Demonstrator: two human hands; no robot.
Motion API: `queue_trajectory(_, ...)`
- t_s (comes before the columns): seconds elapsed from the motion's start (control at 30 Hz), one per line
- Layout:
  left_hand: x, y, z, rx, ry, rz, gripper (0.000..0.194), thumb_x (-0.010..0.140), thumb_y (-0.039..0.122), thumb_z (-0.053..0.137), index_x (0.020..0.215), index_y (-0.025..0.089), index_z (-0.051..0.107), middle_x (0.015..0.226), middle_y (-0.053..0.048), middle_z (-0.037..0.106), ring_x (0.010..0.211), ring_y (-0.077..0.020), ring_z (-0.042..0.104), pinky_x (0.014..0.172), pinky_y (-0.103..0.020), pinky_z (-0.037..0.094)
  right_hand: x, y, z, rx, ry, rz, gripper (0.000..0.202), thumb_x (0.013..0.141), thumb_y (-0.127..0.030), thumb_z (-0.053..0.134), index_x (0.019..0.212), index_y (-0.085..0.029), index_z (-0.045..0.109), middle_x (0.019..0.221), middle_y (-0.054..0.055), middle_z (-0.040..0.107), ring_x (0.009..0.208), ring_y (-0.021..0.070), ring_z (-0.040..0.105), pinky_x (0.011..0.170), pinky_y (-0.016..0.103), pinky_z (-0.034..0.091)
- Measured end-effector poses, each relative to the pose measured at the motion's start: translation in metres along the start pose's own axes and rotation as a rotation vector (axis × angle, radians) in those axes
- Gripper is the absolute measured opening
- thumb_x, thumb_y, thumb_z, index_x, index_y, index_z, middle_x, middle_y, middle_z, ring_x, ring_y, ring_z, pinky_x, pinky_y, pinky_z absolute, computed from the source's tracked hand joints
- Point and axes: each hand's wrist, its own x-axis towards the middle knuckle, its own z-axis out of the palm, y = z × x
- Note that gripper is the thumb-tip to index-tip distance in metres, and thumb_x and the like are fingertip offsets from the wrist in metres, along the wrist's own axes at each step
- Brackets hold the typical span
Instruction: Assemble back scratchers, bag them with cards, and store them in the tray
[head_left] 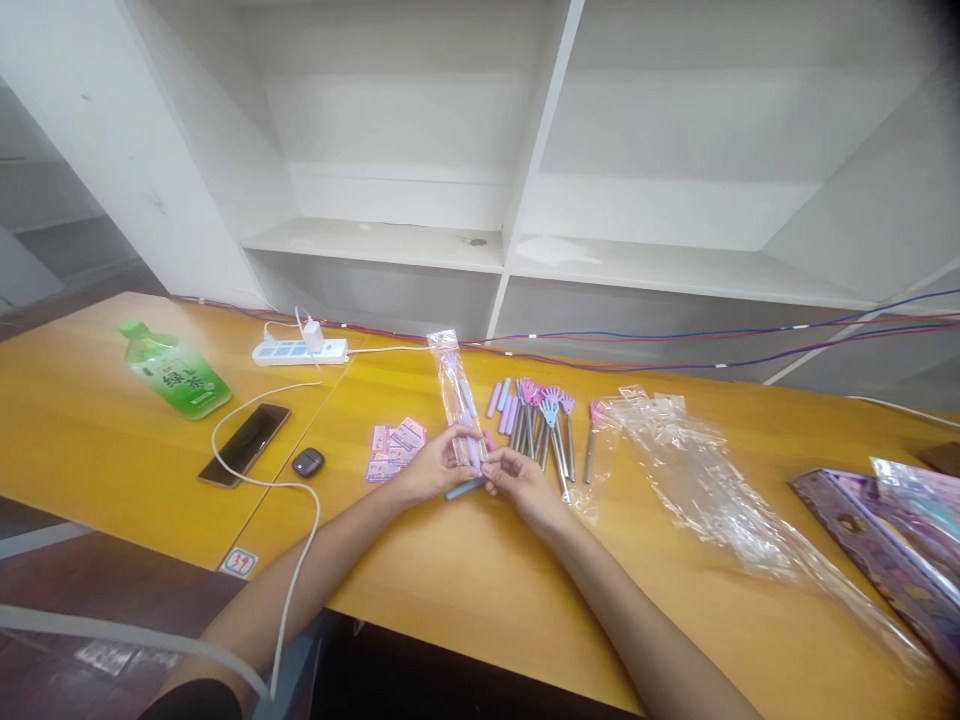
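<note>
My left hand is closed around the lower part of a clear plastic bag. Inside the bag are a purple hand-shaped back scratcher and a pale blue tube. The fingers of my right hand pinch the bag's lower end, next to the lilac handle. A blue tube lies just under my hands. To the right is a pile of back scratchers with metal rods and pink, purple and blue heads. Several pastel tubes lie beside them. Small printed cards lie left of my hands.
Empty clear bags spread over the table's right side, near a purple printed box. At left are a green bottle, a phone, a black mouse-like device, a power strip and a white cable.
</note>
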Motion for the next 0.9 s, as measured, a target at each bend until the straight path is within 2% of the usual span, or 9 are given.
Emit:
queue_trajectory(0.27,0.002,-0.009,-0.003,-0.026,-0.047,-0.041,0.07,0.071,0.037,0.094,0.129,0.022,0.059,0.119,-0.009,0.068,0.112,-0.0244,0.068,0.097,-0.037,0.053,0.0,0.001,0.001,0.023,0.049,0.002,0.038,0.068,-0.048,0.092,0.081,-0.02,0.071,0.065,-0.002,0.065,0.059,0.0129,0.057,0.062,0.028,0.045)
queue_trajectory(0.53,-0.001,-0.002,0.003,0.026,-0.046,-0.029,0.066,0.073,0.039,0.092,0.128,0.02,0.06,0.108,-0.006,0.067,0.099,-0.0199,0.068,0.089,-0.032,0.052,-0.003,-0.002,0.005,0.062,0.048,0.008,0.035,0.068,-0.044,0.09,0.076,-0.021,0.064,0.067,-0.003,0.061,0.058,0.0119,0.055,0.06,0.027,0.043)
queue_trajectory(0.73,-0.001,-0.003,0.002,0.029,-0.035,-0.049,0.064,0.072,0.04,0.092,0.125,0.021,0.061,0.105,-0.006,0.068,0.095,-0.0194,0.067,0.085,-0.031,0.052,-0.003,-0.007,0.004,-0.075,0.059,0.015,0.027,0.072,-0.041,0.082,0.077,-0.022,0.064,0.065,-0.001,0.063,0.06,0.015,0.056,0.063,0.03,0.045)
queue_trajectory(0.83,-0.004,-0.002,0.002,0.104,-0.041,-0.064,0.061,0.073,0.04,0.091,0.124,0.022,0.064,0.109,-0.007,0.068,0.098,-0.0213,0.068,0.085,-0.033,0.053,-0.001,-0.006,-0.001,-0.059,0.158,-0.02,0.018,0.071,-0.035,0.073,0.08,-0.022,0.064,0.067,-0.002,0.061,0.055,0.0127,0.05,0.054,0.026,0.037)
queue_trajectory(0.9,-0.007,0.001,0.004,0.162,-0.098,-0.061,0.056,0.075,0.038,0.09,0.123,0.022,0.066,0.118,-0.009,0.067,0.102,-0.0216,0.067,0.088,-0.033,0.053,0.001,-0.006,-0.004,0.016,0.243,-0.05,0.021,0.072,-0.035,0.069,0.088,-0.023,0.064,0.074,-0.002,0.062,0.051,0.01,0.043,0.048,0.024,0.027)
